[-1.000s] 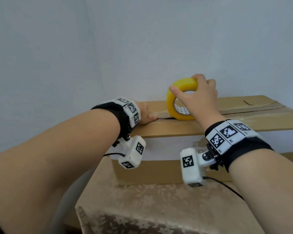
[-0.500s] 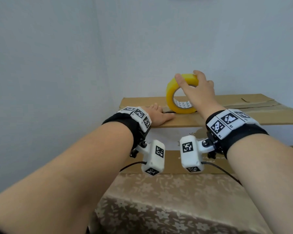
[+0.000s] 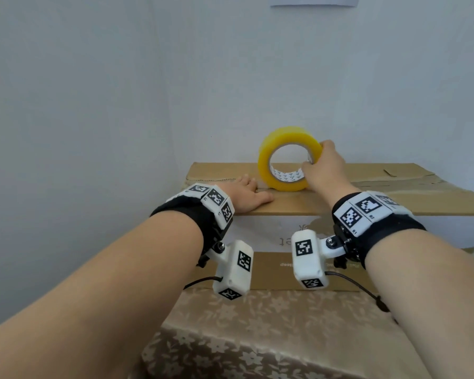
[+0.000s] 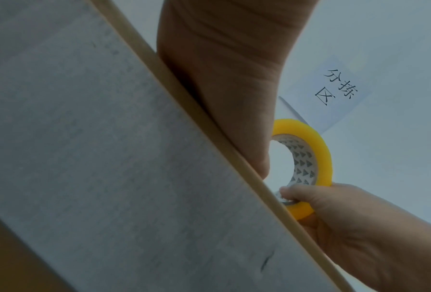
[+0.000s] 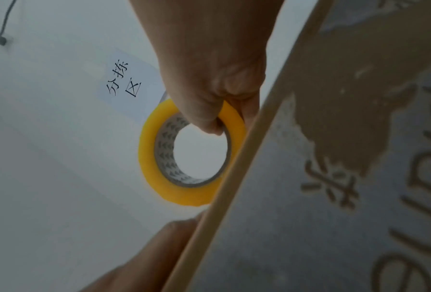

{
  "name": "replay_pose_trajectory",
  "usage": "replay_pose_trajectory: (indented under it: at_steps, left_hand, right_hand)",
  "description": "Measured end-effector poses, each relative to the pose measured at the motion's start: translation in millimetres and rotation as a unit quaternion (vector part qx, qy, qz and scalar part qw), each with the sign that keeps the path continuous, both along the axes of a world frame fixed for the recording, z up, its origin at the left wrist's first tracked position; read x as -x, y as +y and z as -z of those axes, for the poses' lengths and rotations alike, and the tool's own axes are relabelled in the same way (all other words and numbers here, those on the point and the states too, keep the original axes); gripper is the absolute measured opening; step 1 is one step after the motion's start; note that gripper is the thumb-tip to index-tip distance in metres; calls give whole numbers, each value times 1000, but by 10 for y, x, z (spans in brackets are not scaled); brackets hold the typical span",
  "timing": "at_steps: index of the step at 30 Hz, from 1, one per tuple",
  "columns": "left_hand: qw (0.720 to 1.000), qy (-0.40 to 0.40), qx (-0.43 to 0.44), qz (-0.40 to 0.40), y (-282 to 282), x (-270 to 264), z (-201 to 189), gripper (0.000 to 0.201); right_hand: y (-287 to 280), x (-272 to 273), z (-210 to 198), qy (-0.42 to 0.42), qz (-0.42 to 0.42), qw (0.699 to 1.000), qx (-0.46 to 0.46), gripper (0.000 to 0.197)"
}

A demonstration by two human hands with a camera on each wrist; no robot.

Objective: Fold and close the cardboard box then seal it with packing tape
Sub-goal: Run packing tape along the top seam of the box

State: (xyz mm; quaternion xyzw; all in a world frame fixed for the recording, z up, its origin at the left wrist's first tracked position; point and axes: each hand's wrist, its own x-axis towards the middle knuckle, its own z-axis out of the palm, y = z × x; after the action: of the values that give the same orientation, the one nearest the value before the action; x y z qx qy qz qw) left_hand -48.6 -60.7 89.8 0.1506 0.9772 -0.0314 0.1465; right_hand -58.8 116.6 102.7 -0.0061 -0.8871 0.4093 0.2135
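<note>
While the wall (image 3: 93, 105) fills most of the head view, pale and plain, the table (image 3: 271, 337) sits at the bottom centre under a beige flowery cloth. On top of that, across the middle right of the frame, is the cardboard box (image 3: 394, 203), flaps folded down flat, with a white printed band on its front face. Both forearms come up from the lower corners, each with a black strap, checker-pattern tags and a small white camera hanging under the wrist.

Left hand (image 3: 244, 194) lies flat on the box top near its left end, fingers straight and pressing down by the seam, just left of the roll. From the left wrist camera you mostly get the heel of that palm against the cardboard edge, so the fingertips themselves are hidden there.

Right hand (image 3: 324, 170) is pinching the tape roll (image 3: 288, 160), thumb hooked inside the core and the other fingers over the outer rim on the right side. The roll is yellow, standing on edge on the box top, centre of the frame, touching the cardboard right at the seam.

Smallest bit: a white paper sign (image 5: 127, 79) with black characters is stuck on the wall, upper left in the right wrist view.
</note>
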Motion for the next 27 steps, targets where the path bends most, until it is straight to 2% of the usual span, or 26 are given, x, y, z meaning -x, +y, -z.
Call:
replay_pose_trajectory:
  at_steps: [3,5,9,11,13,18,27]
  left_hand:
    - [1000,3,-14,-18,6,-11,0,97]
    - [999,2,-23,-30,11,-16,-3,93]
    - [998,8,-39,-56,34,-32,-23,84]
    - [997,14,-38,-69,62,-34,-35,78]
    - [997,13,-29,-70,98,-52,-69,77]
    - [997,4,-34,-63,156,-152,-136,72]
    - [996,22,-65,-56,245,-164,-146,68]
  right_hand:
    - [152,7,-41,10,-5,999,-36,34]
    - [317,15,-71,27,12,998,-56,37]
    - [853,-34,-168,47,85,982,-165,42]
    - [1006,-82,-159,54,89,976,-191,44]
    - [1035,-89,-92,58,85,981,-162,45]
    - [1031,-34,77,40,78,996,-8,45]
    - [1042,20,123,11,109,994,2,36]
